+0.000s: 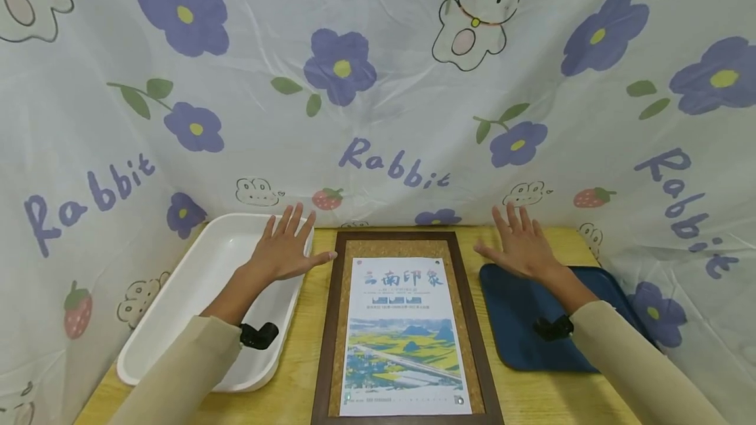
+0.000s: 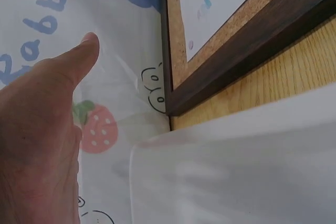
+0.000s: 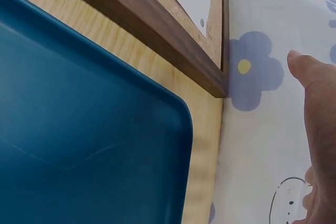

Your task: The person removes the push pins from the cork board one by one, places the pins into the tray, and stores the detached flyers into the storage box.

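My left hand [image 1: 283, 249] is held out with fingers spread over the far right part of a white tray [image 1: 177, 294]. The right hand [image 1: 522, 248], also spread and holding nothing, hovers over the back edge of a dark blue tray [image 1: 514, 333]. Between them lies a cork board in a dark brown wooden frame [image 1: 331, 320]. A printed landscape poster [image 1: 407, 340] with Chinese characters sits on the cork, with small pins at its corners. In the left wrist view the left thumb [image 2: 84, 56] points up, apart from the frame; the right thumb [image 3: 304, 66] shows likewise in the right wrist view.
A wooden table [image 1: 295, 346] carries both trays and the board. White sheeting [image 1: 390, 123] printed with purple flowers, rabbits and strawberries hangs behind the table and along both sides. A black wrist camera mount [image 1: 258, 336] sits by the left sleeve, another [image 1: 552, 328] by the right.
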{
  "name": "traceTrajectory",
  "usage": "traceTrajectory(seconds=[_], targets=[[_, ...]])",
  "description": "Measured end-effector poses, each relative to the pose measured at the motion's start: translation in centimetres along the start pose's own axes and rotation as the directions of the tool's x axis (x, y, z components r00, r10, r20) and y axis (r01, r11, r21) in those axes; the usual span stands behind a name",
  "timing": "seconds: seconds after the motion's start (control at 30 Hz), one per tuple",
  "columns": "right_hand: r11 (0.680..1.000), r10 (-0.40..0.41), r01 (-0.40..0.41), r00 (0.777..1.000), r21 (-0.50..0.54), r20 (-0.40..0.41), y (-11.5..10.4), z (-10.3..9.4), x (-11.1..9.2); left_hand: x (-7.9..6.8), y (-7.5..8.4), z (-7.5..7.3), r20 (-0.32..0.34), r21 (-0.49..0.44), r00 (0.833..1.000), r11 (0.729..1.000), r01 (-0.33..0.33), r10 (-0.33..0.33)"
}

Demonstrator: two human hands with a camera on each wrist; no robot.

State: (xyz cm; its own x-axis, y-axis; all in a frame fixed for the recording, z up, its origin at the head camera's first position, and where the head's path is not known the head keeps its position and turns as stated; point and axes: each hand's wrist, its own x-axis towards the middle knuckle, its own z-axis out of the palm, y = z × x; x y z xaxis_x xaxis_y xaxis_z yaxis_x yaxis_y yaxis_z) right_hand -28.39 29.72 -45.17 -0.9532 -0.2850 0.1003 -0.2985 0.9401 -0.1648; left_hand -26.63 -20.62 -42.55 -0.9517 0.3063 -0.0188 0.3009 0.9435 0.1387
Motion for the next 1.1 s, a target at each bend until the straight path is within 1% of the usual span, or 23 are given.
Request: traceTrajectory(seconds=[0.3,0.43,0.73,0.87,1.0,1.1], targets=[[1.0,-0.008,0.008,1.0,0.004,0.0,-0.7,0.8,-0.1,-0.1,1.6,0.5,0.002,-0.004,1.0,1.0,-0.029,0.029],[1.0,-0.016,0.016,1.0,0.014,0.0,-1.2,0.8,-0.2,-0.1,2.4,0.9,-0.015,-0.017,0.999,0.999,-0.045,0.045],[0.999,-0.049,0.049,0.999,0.012,-0.003,-2.1,1.4,-0.3,0.1,3.7,2.1,-0.018,-0.02,0.998,0.998,-0.067,0.067],[0.998,-0.062,0.062,0.998,0.007,-0.002,-2.5,1.7,-0.4,-0.3,4.6,2.2,-0.036,-0.022,0.996,0.996,-0.082,0.081],[0.996,-0.09,0.09,0.996,0.007,-0.027,-3.2,2.0,-0.4,-0.7,5.5,2.1,-0.047,-0.026,0.995,0.995,-0.094,0.093],[0.993,-0.112,0.113,0.992,0.013,-0.049,-3.6,2.2,-0.3,-0.8,5.7,2.5,-0.053,-0.034,0.994,0.994,-0.101,0.1]])
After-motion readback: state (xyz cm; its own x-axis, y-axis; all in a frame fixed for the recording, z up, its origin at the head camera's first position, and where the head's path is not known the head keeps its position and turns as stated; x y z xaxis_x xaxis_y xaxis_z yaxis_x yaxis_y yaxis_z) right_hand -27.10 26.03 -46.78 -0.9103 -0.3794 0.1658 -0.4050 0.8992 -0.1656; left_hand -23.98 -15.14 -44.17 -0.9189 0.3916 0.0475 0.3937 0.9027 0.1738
